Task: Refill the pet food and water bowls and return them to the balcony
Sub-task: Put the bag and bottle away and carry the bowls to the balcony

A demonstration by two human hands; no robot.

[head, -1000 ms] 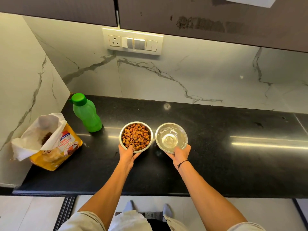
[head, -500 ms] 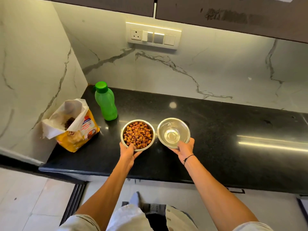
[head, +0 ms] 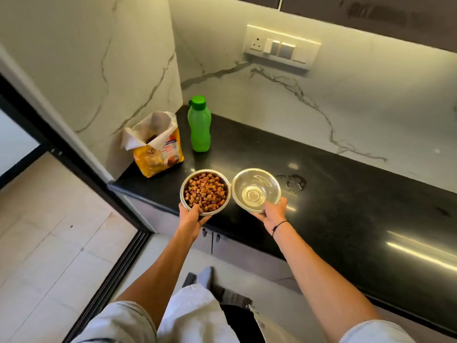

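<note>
**Food bowl and water bowl both in hand at the worktop's left end**

The food bowl (head: 205, 192), steel and heaped with brown kibble, sits in my left hand (head: 191, 217): the thumb hooks over the near rim and the fingers curl beneath it. The bowl is over the front edge of the worktop (head: 346, 219), close to its front-left corner; I cannot tell whether it touches the stone. Just beside it on the right, apart by a narrow gap, is the water bowl (head: 256, 189), steel too, with clear water pooled in the bottom. My right hand (head: 273, 214) clamps its near rim, thumb on the rim and fingers wrapped under it, a dark cord round the wrist.

Further back, near the worktop's back-left corner, the green bottle (head: 199, 125) stands upright with its cap on. The yellow pet food bag (head: 158, 151) stands open at the left edge, its white top folded outward, near the bottle. A wet patch (head: 293, 182) glistens on the black stone just right of the water bowl
</note>
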